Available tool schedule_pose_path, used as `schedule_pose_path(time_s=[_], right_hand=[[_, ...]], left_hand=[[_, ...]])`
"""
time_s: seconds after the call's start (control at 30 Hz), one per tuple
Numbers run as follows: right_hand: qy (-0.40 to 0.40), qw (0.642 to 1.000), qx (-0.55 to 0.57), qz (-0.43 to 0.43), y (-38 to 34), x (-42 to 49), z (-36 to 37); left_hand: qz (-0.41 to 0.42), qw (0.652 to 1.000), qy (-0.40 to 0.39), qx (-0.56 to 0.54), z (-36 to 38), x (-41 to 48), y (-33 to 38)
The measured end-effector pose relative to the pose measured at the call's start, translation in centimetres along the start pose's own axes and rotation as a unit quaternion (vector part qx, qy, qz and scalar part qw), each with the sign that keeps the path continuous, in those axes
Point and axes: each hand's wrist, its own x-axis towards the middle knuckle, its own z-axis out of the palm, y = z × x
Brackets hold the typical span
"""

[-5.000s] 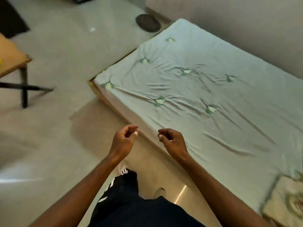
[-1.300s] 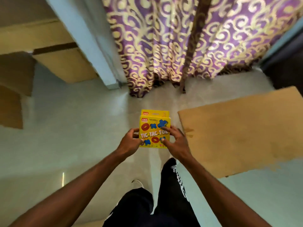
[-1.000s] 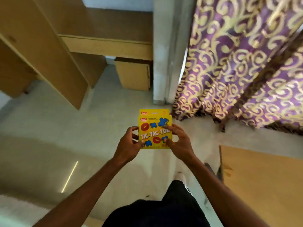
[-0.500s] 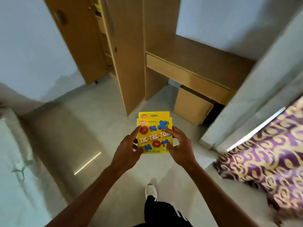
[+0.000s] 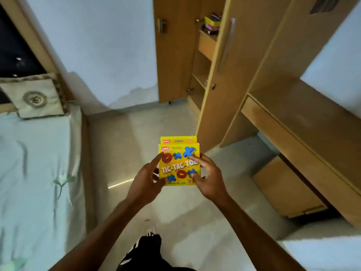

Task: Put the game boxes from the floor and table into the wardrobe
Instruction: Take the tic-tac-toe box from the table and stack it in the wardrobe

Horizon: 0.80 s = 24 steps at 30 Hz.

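Stands on a pale, glossy floor (image 5: 121,145) in a bedroom with light blue walls. Faces an open wooden wardrobe (image 5: 173,55) at 1 o'clock, with 1 door swung back toward the wall and the nearer door (image 5: 224,90) turned edge-on, a long metal handle on it. Keeps a small stack of boxes (image 5: 212,23) on an upper shelf inside, at 12 o'clock, too small to read. Holds a yellow Tic Tac Toe box (image 5: 178,167) upright at the centre of view, printed face toward the camera, in the air above the floor and well short of the wardrobe. Carries a 2nd yellow box (image 5: 178,140) flat behind it, only the top strip showing above the 1st. Grips the pair from 2 sides: left hand (image 5: 146,182) at 9 o'clock of the boxes, fingers wrapped round the left edge with 1 tip up on the printed front; right hand (image 5: 209,177) at 3 o'clock, fingers curled round the right edge with tips on the front. Passes a bed (image 5: 35,173) with a pale green sheet at 9 o'clock, a patterned pillow (image 5: 35,96) at its head at 10 o'clock. Has a wooden desk (image 5: 302,124) at 3 o'clock, joined to the wardrobe, with a low drawer unit (image 5: 283,186) beneath it at 4 o'clock. Shows a black trouser leg (image 5: 144,251) and a white shoe (image 5: 148,229) at 6 o'clock.
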Motion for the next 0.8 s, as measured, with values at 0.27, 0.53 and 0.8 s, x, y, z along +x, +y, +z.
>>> schedule_pose_path(time_s=[0.27, 0.53, 0.8], right_hand=[[-0.047, 0.998, 0.024, -0.016, -2.0, 19.2, 7.8], [-0.048, 0.999, 0.018, 0.015, -3.9, 36.6, 14.7], [-0.028, 0.998, 0.036, 0.039, -3.0, 54.7, 18.1]], left_hand=[[-0.039, 0.999, 0.023, 0.000, -8.3, 15.9, -5.5], [-0.064, 0.997, 0.026, 0.016, -15.8, 32.3, -10.5], [-0.058, 0.998, 0.002, 0.024, -19.7, 50.7, -13.4]])
